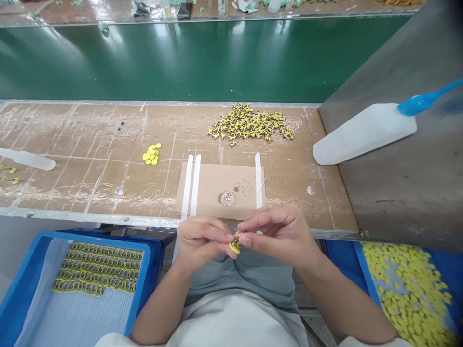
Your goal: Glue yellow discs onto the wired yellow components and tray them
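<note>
My left hand (204, 241) pinches a small yellow disc (234, 247) between thumb and fingers, just in front of the bench edge. Fingertips of my right hand (280, 235) close on a small yellow-and-dark figure (238, 239) that touches the disc; they partly hide it. Beyond the hands, a shallow clear round dish (227, 198) rests on a taped cardboard sheet (210, 185). Farther back lies a heap of small yellow-and-dark figures (249, 124). A little cluster of yellow discs (151, 154) is to the left on the bench.
At lower left, a blue crate (146, 270) holds rows of figures (99, 265). Another crate at lower right contains loose yellow discs (412, 284). A white bottle (365, 132) with a blue nozzle leans by the metal panel (398, 188). A green belt (181, 62) runs behind the bench.
</note>
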{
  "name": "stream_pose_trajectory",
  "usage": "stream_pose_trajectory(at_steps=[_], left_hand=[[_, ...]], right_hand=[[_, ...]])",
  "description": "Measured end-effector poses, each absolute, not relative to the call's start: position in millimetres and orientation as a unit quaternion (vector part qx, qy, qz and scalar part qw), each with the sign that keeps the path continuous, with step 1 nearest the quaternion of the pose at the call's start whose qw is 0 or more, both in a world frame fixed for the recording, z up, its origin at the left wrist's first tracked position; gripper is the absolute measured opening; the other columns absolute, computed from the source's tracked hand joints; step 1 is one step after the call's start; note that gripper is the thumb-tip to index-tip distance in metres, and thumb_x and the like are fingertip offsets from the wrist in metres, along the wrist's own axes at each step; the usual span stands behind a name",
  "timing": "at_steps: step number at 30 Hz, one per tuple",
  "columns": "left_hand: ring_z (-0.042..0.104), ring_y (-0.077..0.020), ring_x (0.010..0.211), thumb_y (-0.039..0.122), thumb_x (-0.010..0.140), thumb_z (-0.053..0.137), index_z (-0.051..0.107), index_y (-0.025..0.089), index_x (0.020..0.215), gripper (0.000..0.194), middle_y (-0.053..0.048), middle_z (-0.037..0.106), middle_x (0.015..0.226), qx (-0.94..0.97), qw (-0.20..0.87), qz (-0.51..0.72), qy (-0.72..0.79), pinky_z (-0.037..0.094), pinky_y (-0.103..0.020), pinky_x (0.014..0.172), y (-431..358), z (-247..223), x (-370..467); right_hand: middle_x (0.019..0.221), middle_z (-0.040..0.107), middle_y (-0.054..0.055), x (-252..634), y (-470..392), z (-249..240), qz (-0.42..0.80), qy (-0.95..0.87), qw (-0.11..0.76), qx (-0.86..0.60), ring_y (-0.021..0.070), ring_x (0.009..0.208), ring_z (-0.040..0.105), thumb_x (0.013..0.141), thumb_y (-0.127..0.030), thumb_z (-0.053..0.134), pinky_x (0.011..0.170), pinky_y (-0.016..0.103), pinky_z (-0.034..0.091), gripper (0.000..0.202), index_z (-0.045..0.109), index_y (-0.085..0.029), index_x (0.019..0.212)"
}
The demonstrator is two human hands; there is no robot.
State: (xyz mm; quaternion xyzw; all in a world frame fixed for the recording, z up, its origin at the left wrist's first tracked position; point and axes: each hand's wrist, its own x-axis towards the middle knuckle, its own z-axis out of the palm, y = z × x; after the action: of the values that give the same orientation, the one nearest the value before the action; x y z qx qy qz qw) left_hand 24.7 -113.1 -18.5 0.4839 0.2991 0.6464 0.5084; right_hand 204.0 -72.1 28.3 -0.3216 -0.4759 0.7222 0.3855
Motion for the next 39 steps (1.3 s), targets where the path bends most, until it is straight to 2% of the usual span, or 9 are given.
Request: stream_pose_trajectory(at_steps=[5,9,16,22,29,33,39], left_hand=[[0.071,-0.0147,0.059,0.018,0.068,0.086,0.081,0.023,0.090,0.023,-0.004,0.077,0.074,0.507,0.496,0.643,0.288,0.060,-0.022,0.055,-113,-13,25],[0.073,-0.0166,0.060,0.015,0.069,0.085,0.081,0.022,0.092,0.024,-0.004,0.077,0.075,0.506,0.508,0.633,0.293,0.062,-0.023,0.056,-116,-9,24],[0.072,-0.0165,0.057,0.011,0.069,0.085,0.080,0.023,0.090,0.025,-0.004,0.077,0.073,0.506,0.510,0.617,0.323,0.061,-0.023,0.054,-116,-6,22],[0.073,-0.0143,0.063,0.005,0.068,0.084,0.077,0.020,0.095,0.031,-0.003,0.078,0.077,0.583,0.419,0.600,0.354,0.059,-0.020,0.060,-114,-5,21],[0.074,-0.0179,0.077,0.004,0.071,0.081,0.071,0.020,0.104,0.038,-0.004,0.078,0.088,0.651,0.340,0.583,0.348,0.061,-0.028,0.072,-116,-9,20],[0.071,-0.0176,0.086,0.006,0.074,0.079,0.068,0.019,0.103,0.034,-0.006,0.071,0.097,0.668,0.305,0.579,0.354,0.061,-0.031,0.076,-118,-8,19],[0.063,-0.0156,0.092,0.007,0.079,0.074,0.067,0.021,0.093,0.020,-0.004,0.056,0.101,0.686,0.285,0.557,0.371,0.057,-0.028,0.077,-124,-11,19]], right_hand=[[0.074,0.078,0.004,208,-69,34,0.673,-0.554,0.388,-0.301,0.0137,0.061,0.072,0.068,-0.010,0.085,0.057,0.017,0.058,0.021,0.081,-0.022,0.085],[0.074,0.078,0.003,211,-65,39,0.671,-0.575,0.374,-0.282,0.0123,0.062,0.072,0.071,-0.009,0.083,0.059,0.016,0.057,0.021,0.081,-0.022,0.087],[0.078,0.078,0.005,211,-64,36,0.708,-0.532,0.349,-0.305,0.0170,0.068,0.075,0.071,-0.014,0.084,0.062,0.020,0.062,0.018,0.081,-0.021,0.087],[0.068,0.076,0.006,207,-65,32,0.748,-0.434,0.349,-0.360,0.0140,0.057,0.071,0.062,-0.017,0.090,0.054,0.017,0.059,0.023,0.080,-0.017,0.082],[0.068,0.075,0.005,207,-65,35,0.755,-0.429,0.345,-0.356,0.0122,0.056,0.069,0.059,-0.016,0.092,0.054,0.016,0.058,0.022,0.079,-0.017,0.078],[0.068,0.075,0.005,207,-66,37,0.750,-0.444,0.333,-0.361,0.0136,0.056,0.069,0.060,-0.021,0.092,0.054,0.018,0.058,0.023,0.079,-0.016,0.079],[0.070,0.076,0.004,207,-67,38,0.755,-0.455,0.328,-0.340,0.0135,0.058,0.070,0.065,-0.017,0.088,0.055,0.017,0.058,0.018,0.079,-0.016,0.081]])
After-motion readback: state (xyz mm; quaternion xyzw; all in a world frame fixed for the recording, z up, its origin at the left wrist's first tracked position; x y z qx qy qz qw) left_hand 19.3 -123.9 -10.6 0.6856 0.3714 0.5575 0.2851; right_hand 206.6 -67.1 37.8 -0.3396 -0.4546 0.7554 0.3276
